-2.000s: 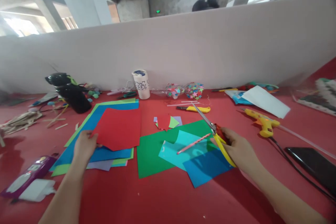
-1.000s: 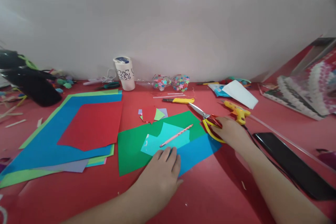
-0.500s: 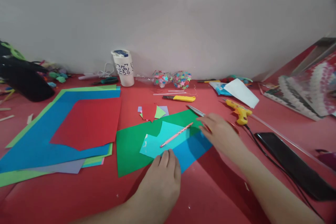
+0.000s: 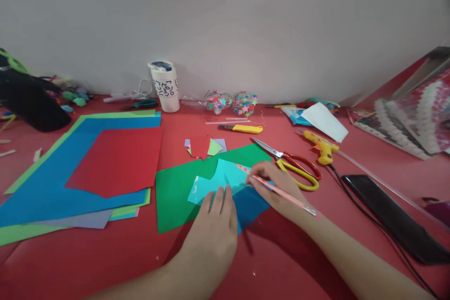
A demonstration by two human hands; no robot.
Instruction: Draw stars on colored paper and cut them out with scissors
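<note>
On top of a green sheet [image 4: 174, 199] lies the light blue paper [image 4: 220, 173], and the red bench [image 4: 133, 262] is under them. The left hand [image 4: 214, 236] rests flat on the near edge of the light blue paper, its fingers stretched out close together. At the right end of the light blue paper, the right hand [image 4: 277, 179] pinches a pink pencil [image 4: 290, 198], eraser end toward the person. I cannot tell if the tip touches. Dark blue paper [image 4: 251, 208] is by its near right corner. To its right are scissors [image 4: 281, 154] with red and yellow handles. Past its far edge are small paper scraps [image 4: 200, 146] and a yellow knife [image 4: 248, 129]. Left of it is a red sheet [image 4: 119, 161].
</note>
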